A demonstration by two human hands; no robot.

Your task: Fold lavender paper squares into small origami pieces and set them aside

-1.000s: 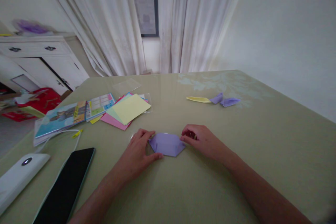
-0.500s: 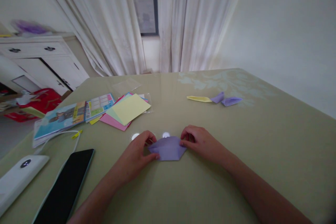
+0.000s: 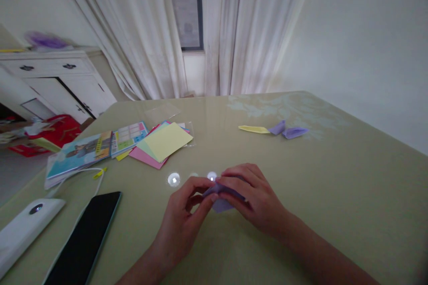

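Between my two hands is a folded piece of purple paper (image 3: 223,206), just above or on the table near its front; I cannot tell which. My left hand (image 3: 187,209) pinches its left end between thumb and fingers. From the right, my right hand (image 3: 252,193) wraps over the paper, thumb below and fingers above, and hides much of it. Farther back on the right lie a folded yellow paper strip (image 3: 253,129) and two folded purple paper pieces, one (image 3: 277,128) touching the strip and another (image 3: 294,132) beside it.
Coloured paper sheets (image 3: 167,142) lie at the back left, beside booklets (image 3: 78,153). A black phone (image 3: 88,236), a white device (image 3: 28,227) and a white cable (image 3: 76,220) occupy the front left. The table's far edge (image 3: 214,96) runs before curtains (image 3: 133,31).
My hands have come closer together at the purple paper. The right fingers now cover its right part, and the paper has tilted and shows less of its surface.
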